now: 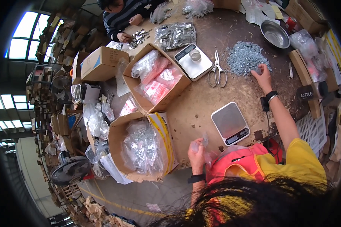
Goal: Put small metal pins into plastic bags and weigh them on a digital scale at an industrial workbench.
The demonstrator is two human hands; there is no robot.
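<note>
My left hand [196, 154] is closed on a small clear plastic bag [205, 139] close to my body. At the near right edge of a pile of small silvery screws [246, 56], my right hand [263, 78] reaches in with thumb and curved fingers apart. The screws are too small to make out singly. Between my hands lies a white digital scale [229, 122] with a bare steel plate. Scissors [217, 72] rest left of the pile, beside a second white scale [193, 62] bearing a small clear cup [195, 55].
Left of the scales stand a carton of pink and clear bags [185, 85] and a carton of filled clear bags [114, 151]. A steel bowl [275, 34] sits at the far right. Across the table, a person's hand [124, 37] is near metal pieces [139, 38].
</note>
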